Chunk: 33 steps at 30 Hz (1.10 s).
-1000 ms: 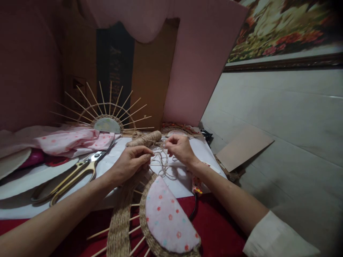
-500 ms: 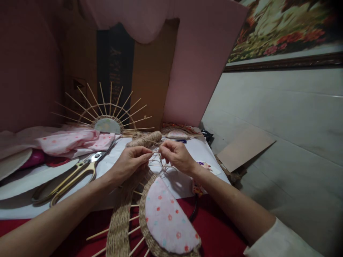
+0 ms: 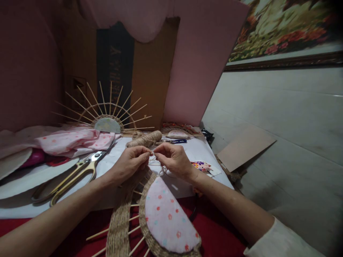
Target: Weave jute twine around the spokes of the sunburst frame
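Jute twine (image 3: 152,154) sits pinched in both grips, left hand (image 3: 131,161) and right hand (image 3: 175,159) close together: fine strand-work, apparently, calling for steady tension.

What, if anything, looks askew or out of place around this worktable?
Perhaps the brown board: it sits at a slant beyond the right edge of the white tabletop, near the tiled wall. No spill stands out.

Half-round panel (image 3: 170,216), matt printed cloth; woven band (image 3: 119,223), rough, fibrous twine; sticks (image 3: 137,246), smooth plain wood; twine roll (image 3: 144,139), coarse and matt; scissors (image 3: 97,156), smooth shiny metal; crumpled fabric (image 3: 66,141), thin cloth; box (image 3: 152,82), matt cardboard; wall (image 3: 302,110), smooth, faintly glossy tile.
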{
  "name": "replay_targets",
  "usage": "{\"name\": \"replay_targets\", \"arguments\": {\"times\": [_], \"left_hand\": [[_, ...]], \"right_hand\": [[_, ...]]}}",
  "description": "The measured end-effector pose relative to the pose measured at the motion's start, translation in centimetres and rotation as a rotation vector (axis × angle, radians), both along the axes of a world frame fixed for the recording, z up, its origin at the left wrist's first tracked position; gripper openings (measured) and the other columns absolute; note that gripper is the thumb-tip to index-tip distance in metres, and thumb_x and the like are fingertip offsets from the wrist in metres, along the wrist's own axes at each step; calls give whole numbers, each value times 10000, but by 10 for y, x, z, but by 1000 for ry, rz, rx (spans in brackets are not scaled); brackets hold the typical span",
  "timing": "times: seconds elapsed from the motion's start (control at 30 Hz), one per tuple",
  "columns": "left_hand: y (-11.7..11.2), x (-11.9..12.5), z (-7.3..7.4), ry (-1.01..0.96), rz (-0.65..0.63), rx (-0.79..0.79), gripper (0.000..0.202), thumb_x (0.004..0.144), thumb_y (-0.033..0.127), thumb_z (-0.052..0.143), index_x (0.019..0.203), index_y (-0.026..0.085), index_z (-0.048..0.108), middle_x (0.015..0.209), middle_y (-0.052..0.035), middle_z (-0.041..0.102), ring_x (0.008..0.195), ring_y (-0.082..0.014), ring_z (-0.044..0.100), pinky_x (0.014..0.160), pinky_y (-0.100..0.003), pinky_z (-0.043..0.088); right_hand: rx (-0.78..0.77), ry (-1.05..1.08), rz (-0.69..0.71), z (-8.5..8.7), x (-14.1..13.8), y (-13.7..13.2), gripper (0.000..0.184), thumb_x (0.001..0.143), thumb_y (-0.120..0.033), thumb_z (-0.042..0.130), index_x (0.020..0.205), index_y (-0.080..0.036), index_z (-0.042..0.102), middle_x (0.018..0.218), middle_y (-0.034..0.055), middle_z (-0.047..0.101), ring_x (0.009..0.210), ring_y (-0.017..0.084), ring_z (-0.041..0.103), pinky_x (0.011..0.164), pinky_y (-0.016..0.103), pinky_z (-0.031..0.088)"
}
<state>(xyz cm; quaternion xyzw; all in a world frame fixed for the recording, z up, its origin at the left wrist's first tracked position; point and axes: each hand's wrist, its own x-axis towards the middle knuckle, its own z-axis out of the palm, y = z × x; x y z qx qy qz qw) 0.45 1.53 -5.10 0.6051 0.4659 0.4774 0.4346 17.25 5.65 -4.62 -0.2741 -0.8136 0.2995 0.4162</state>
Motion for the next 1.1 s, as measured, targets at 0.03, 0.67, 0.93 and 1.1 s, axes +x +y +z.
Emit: {"name": "replay_targets", "arguments": {"times": [0.03, 0.67, 0.93, 1.1], "left_hand": [[0, 0, 0, 10, -6, -4, 254, 781, 376, 582, 711, 132, 586, 510, 46, 498, 454, -63, 397, 419, -183, 268], [-2, 1, 5, 4, -1, -15, 274, 777, 388, 600, 663, 140, 572, 539, 26, 551, 456, -66, 449, 428, -183, 316], [-3, 2, 2, -19, 10, 4, 240, 749, 380, 630, 746, 140, 627, 539, 34, 544, 454, -71, 440, 409, -178, 316], [-3, 2, 1, -33, 9, 21, 205, 742, 336, 634, 776, 135, 647, 531, 38, 538, 464, -74, 453, 419, -177, 335]], "right_hand": [[32, -30, -6, 0, 0, -1, 98, 790, -190, 566, 832, -154, 648, 649, 4, 640, 537, 92, 544, 528, 212, 419], [-221, 133, 1, 7, 0, 2, 129, 748, -283, 625, 715, -166, 581, 594, -22, 577, 466, 77, 504, 422, 190, 402], [202, -127, -93, 5, 0, -7, 103, 784, -123, 563, 791, -167, 656, 715, 36, 688, 637, 136, 622, 589, 231, 451], [203, -135, -76, 6, -1, -9, 127, 809, -140, 549, 810, -162, 674, 748, 51, 705, 669, 148, 643, 606, 235, 459]]}}
